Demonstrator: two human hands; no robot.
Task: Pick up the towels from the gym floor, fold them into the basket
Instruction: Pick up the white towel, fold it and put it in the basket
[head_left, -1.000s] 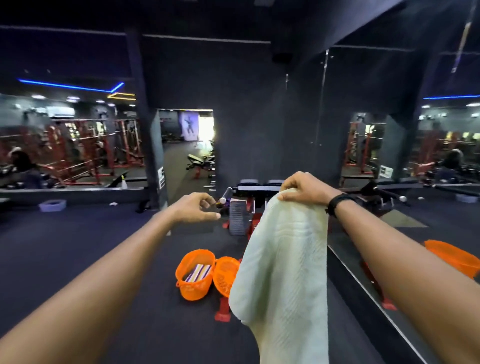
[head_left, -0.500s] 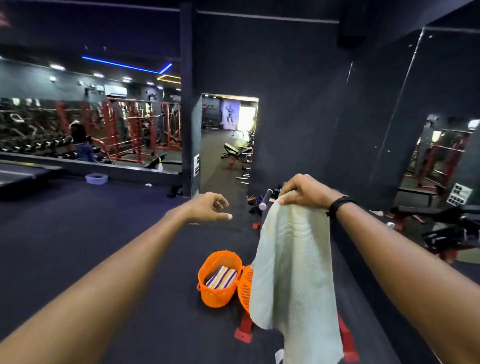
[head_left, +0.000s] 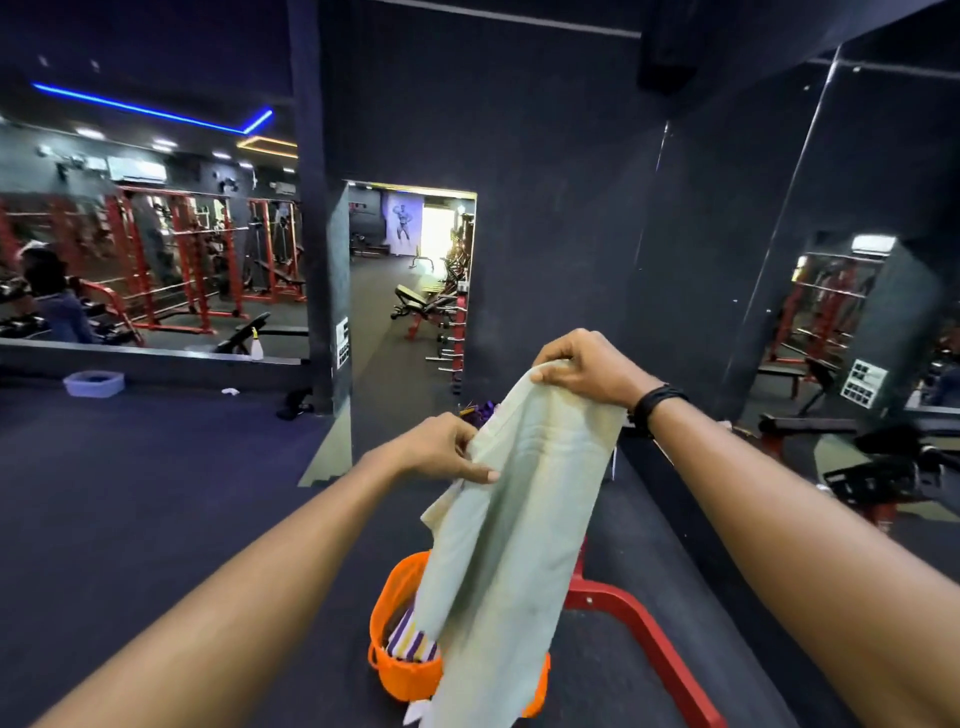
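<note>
The towel (head_left: 519, 530) hangs in the air, off the floor, over the orange basket (head_left: 400, 670), which already holds a striped towel (head_left: 408, 642). The right hand (head_left: 592, 369) pinches its top corner; the left hand (head_left: 441, 449) has fingers closed on the side edge. Folding is starting; next, the left hand should likely find the other top corner and spread the towel flat.

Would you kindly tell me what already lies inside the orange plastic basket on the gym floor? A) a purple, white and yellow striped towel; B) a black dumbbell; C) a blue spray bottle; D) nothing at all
A: a purple, white and yellow striped towel shows inside the orange plastic basket, partly hidden behind the pale green towel hanging in front.
</note>
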